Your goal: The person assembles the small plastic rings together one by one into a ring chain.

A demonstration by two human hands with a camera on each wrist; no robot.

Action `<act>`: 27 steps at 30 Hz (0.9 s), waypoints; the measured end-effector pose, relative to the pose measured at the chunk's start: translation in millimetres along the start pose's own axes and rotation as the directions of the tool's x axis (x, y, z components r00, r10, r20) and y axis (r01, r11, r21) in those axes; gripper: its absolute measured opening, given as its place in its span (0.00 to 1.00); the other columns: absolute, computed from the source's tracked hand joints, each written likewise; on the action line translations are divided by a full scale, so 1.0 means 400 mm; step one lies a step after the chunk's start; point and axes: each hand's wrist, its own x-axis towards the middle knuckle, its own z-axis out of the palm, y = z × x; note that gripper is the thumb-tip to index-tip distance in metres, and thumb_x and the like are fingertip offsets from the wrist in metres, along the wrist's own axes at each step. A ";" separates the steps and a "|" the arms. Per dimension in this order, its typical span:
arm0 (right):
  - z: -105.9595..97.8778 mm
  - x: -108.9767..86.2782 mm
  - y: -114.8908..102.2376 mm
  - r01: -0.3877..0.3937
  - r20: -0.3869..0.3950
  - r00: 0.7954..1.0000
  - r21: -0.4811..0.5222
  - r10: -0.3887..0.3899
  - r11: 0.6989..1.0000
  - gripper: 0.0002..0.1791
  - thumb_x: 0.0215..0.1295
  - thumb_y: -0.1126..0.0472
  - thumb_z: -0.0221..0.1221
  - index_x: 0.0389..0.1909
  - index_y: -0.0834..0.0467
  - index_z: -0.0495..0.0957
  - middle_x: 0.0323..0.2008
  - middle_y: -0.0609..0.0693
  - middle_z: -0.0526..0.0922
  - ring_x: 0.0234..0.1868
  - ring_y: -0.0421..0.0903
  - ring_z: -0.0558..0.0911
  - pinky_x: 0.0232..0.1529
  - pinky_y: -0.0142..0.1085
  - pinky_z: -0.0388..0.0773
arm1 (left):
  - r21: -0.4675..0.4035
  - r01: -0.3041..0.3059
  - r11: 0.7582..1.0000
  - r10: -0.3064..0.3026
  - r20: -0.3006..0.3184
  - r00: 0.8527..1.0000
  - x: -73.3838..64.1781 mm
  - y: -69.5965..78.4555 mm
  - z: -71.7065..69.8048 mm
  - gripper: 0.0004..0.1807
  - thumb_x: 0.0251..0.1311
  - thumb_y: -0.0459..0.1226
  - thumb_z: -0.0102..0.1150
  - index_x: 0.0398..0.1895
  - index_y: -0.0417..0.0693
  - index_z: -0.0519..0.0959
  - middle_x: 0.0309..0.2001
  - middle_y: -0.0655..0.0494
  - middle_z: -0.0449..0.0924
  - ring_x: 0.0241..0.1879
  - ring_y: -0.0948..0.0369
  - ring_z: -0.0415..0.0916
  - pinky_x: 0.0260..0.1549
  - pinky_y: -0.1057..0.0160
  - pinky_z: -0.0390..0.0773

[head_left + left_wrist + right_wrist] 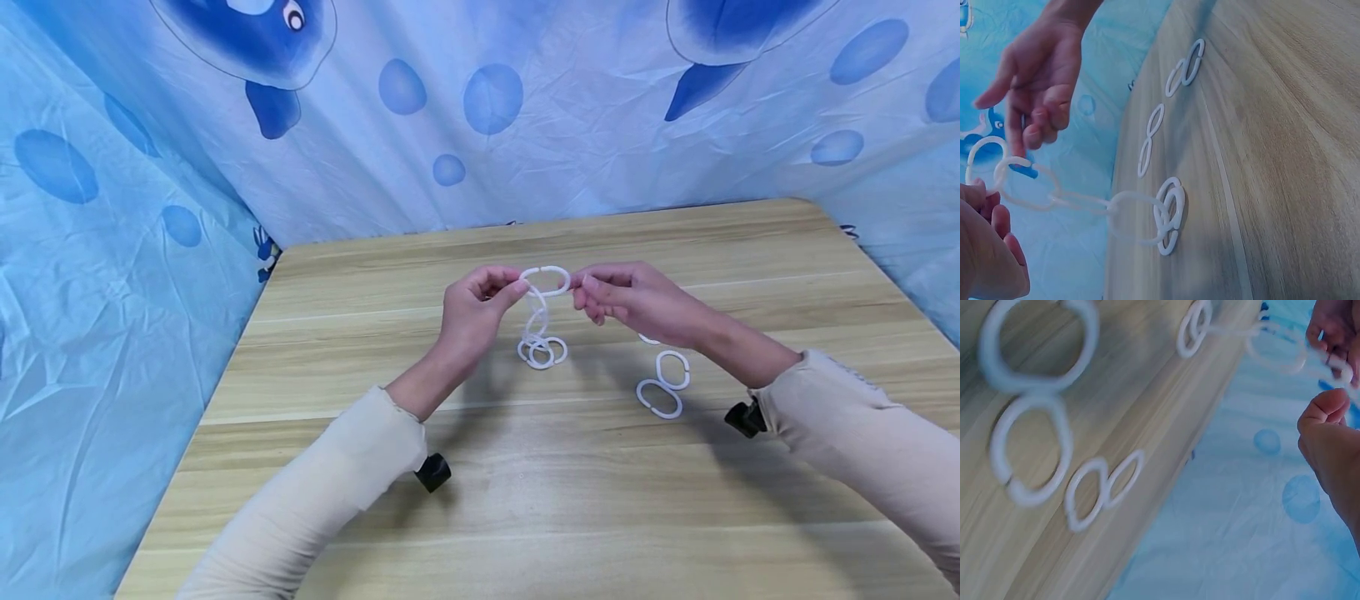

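Observation:
A chain of white plastic links [537, 317] hangs from my left hand [474, 312], its lower links piled on the wooden table. The left thumb and fingers pinch the top link [557, 268] near its left end. At the right end of that link is my right hand [637, 300], its index fingertip right by the link. In the left wrist view the right hand [1044, 75] has its thumb held well apart from the index finger. The left hand [991, 244] shows there at the lower left, beside the top link [985, 145].
Loose white links lie in pairs on the table [555, 500] to the right, one pair [660, 398] nearer me and another [1088, 495] partly hidden under my right hand in the head view. A blue patterned curtain [525, 167] hangs behind the table and along its left side.

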 end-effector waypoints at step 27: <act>-0.183 -0.175 0.127 0.057 -0.026 0.989 -0.835 -0.143 0.548 0.26 0.47 0.62 0.74 0.49 0.62 0.81 0.37 0.47 0.80 0.36 0.45 0.75 0.32 0.37 0.73 | -0.075 0.091 0.993 -0.093 -0.025 0.995 -0.003 -0.004 -0.025 0.07 0.59 0.35 0.65 0.39 0.43 0.83 0.34 0.56 0.81 0.35 0.64 0.74 0.37 0.70 0.75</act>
